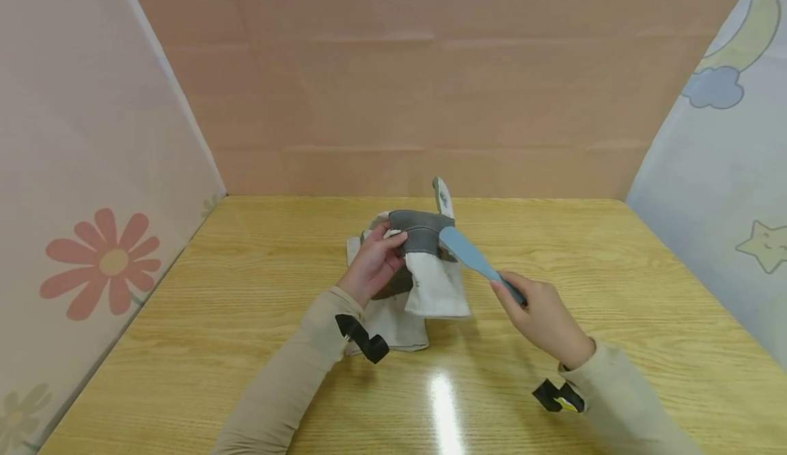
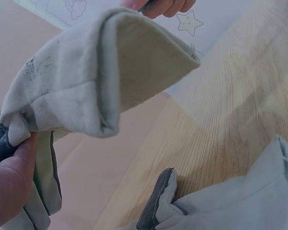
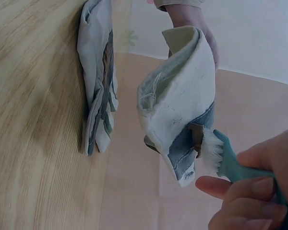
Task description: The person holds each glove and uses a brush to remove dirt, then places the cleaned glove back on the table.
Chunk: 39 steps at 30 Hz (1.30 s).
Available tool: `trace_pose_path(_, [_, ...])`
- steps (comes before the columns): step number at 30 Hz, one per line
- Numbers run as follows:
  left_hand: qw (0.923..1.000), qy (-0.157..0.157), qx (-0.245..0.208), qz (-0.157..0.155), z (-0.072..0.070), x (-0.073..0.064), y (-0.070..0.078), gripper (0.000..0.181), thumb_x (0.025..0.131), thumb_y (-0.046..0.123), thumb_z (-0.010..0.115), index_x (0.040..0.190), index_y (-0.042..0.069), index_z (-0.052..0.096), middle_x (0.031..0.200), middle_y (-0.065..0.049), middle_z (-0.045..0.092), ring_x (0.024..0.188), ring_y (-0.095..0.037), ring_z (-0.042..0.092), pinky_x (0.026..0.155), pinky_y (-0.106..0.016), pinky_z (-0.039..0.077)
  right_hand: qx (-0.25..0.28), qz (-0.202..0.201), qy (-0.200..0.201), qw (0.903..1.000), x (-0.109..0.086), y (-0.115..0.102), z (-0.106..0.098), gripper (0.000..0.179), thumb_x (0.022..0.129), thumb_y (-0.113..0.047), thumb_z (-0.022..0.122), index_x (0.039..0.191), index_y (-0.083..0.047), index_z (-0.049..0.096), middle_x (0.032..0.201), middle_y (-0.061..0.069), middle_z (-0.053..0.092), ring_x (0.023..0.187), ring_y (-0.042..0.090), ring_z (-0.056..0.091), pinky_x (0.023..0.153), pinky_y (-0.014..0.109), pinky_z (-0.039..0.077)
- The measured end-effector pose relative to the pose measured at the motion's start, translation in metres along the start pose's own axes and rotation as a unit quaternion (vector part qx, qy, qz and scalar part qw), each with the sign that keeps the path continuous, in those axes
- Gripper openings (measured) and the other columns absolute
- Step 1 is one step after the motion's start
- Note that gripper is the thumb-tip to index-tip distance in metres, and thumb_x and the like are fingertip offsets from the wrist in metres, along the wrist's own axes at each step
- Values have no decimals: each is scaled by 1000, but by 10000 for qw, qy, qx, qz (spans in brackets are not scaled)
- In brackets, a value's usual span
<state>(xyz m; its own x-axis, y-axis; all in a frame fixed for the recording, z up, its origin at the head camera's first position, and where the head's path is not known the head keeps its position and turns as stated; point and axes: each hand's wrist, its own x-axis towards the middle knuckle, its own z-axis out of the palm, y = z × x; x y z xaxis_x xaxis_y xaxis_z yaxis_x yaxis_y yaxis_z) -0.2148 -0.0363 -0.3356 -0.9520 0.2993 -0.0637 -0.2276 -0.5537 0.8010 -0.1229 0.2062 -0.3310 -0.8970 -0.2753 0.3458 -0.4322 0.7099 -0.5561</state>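
My left hand [image 1: 373, 268] pinches a white canvas work glove [image 1: 435, 284] with a grey band, thumb on the band, and holds it above the table. In the left wrist view its open cuff [image 2: 108, 81] faces the camera, with dark marks on the cloth. My right hand [image 1: 546, 317] grips a blue brush [image 1: 470, 255] by the handle. Its white bristles [image 3: 212, 149] touch the glove at a brown patch beside the grey band, in the right wrist view. A second, similar glove [image 1: 396, 325] lies on the table below, partly hidden by the left hand and the held glove.
The wood-grained table [image 1: 246, 291] reaches back to a plain orange-tan wall [image 1: 399, 100]. Printed side panels stand left [image 1: 98, 134] and right [image 1: 707, 182]. A black mount [image 1: 363, 339] sits on the left wrist and another [image 1: 558, 396] on the right.
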Motion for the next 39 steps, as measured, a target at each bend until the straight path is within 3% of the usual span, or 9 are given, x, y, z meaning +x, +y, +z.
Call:
trace_pose_path(11, [10000,46,42,2,0,-2,0,32,96,-2,39,126,12,40,87,6,62,76,-3,64,70,-19,51,-56,73,-34,10000,-2,2,-2,21,98,-16,49,102,-1,63,51,-8,30,42,-3,18,39,19,26])
trace_pose_path(23, [10000,39,-73,7,0,-2,0,28,97,-2,39,119,14,43,86,5,62,76,-4,64,70,-20,51,-56,-82,297,9995,-1,-2,-3,27,98,-15,49,112,4,62,51,-8,34,41,-4,21,38,19,27])
trace_pose_path(30, [9999,38,-104,19,-1,-2,-3,28,97,-2,38,120,14,41,86,5,61,75,-4,63,70,-20,50,19,-114,-10,9999,0,0,5,23,97,-14,50,108,2,62,52,-10,29,42,-5,18,39,18,26])
trace_pose_path(39, [9999,42,-88,39,-3,-1,-4,30,96,-3,39,123,12,40,88,5,61,77,-4,63,71,-20,50,-140,-179,-27,9997,-3,4,4,20,96,-13,52,102,2,64,52,-10,30,43,-5,17,39,17,26])
